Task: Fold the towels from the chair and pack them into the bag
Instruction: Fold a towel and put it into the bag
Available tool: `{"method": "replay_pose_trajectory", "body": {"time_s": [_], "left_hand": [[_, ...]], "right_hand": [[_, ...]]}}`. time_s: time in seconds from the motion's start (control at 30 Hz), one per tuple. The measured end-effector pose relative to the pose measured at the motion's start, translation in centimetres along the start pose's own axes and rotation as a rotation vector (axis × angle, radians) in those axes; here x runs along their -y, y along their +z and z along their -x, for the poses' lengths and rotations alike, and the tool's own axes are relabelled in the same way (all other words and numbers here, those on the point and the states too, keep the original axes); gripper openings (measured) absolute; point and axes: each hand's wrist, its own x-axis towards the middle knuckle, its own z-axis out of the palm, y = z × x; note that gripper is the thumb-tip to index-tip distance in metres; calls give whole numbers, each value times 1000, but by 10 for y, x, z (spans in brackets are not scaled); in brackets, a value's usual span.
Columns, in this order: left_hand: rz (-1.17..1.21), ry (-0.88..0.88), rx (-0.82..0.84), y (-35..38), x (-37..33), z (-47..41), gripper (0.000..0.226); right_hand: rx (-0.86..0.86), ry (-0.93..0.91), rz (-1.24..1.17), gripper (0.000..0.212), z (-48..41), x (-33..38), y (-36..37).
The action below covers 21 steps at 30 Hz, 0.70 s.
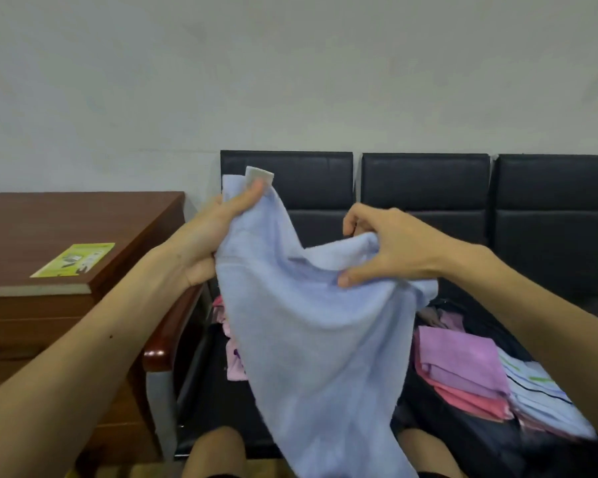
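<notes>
Towel point(308, 339) held above chair point(308, 174) — fingers of the left hand point(201, 243) pinch its corner; those of the right hand point(390, 250) grip an edge, likely to straighten it for folding.

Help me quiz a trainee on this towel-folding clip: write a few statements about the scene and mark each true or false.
1. The left hand and the right hand both grip the light blue towel. True.
2. The light blue towel lies folded flat on the seat. False: it hangs loose, held up in both hands.
3. A folded purple towel lies on top of a folded coral towel. True.
4. A green leaflet lies on the black chair. False: the green leaflet lies on the wooden desk at the left.
</notes>
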Motion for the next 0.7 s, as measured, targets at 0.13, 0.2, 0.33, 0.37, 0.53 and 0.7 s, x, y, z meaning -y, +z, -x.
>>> {"method": "replay_pose_trajectory", "body": {"time_s": [0.13, 0.2, 0.33, 0.37, 0.53, 0.7], "left_hand": [[67, -37, -161, -16, -3, -2, 38], [81, -61, -209, -24, 0, 0, 36], [51, -103, -269, -39, 14, 2, 30], [34, -113, -282, -41, 19, 2, 30], [-82, -136, -310, -46, 39, 3, 22], [-266, -154, -336, -55, 65, -1, 33]], "right_hand": [[-25, -55, 338, 42, 4, -11, 28], [-41, -18, 322, 31, 6, -20, 35], [-34, 91, 48, 17, 11, -47, 41], [-43, 115, 3, 17, 12, -55, 43], [-231, 314, -261, 23, 16, -76, 52], [-167, 588, -1059, 24, 21, -72, 60]]}}
